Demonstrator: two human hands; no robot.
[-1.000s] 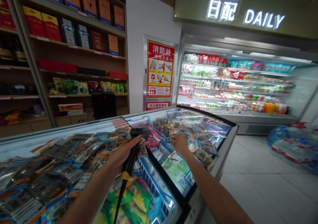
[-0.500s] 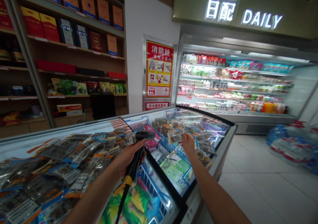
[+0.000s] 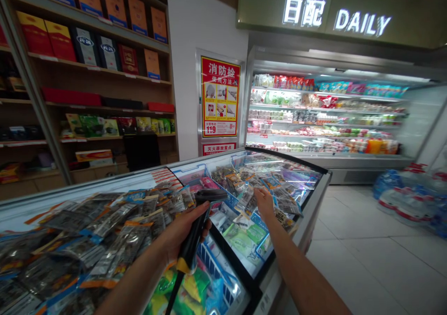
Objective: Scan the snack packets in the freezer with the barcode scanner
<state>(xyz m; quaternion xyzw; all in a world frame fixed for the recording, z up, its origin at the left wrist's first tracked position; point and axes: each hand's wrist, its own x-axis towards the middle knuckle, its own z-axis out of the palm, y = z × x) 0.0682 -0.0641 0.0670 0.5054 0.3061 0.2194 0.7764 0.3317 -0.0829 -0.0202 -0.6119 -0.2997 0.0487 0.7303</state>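
Note:
My left hand (image 3: pixel 181 231) is wrapped round the handle of a black and yellow barcode scanner (image 3: pixel 191 245), its head turned to the right and its cord hanging down. My right hand (image 3: pixel 264 204) pinches the edge of a small clear snack packet (image 3: pixel 247 200) in front of the scanner head. Beneath that packet, on the glass top of the chest freezer (image 3: pixel 240 270), lie more snack packets (image 3: pixel 286 198). A large pile of similar packets with orange and blue edges (image 3: pixel 115 222) covers the glass on the left.
Through the glass show blue wire baskets (image 3: pixel 220 268) and a green bag (image 3: pixel 244 235). Wooden shelves with boxes (image 3: pixel 129 58) stand behind left, an open chilled cabinet (image 3: pixel 328 119) behind right. Shrink-wrapped water bottles (image 3: pixel 401 203) sit on the tiled floor (image 3: pixel 356 254).
The packet in my right hand has tilted, its left end now lower. The scanner has shifted slightly to the right in view. The view has turned a little.

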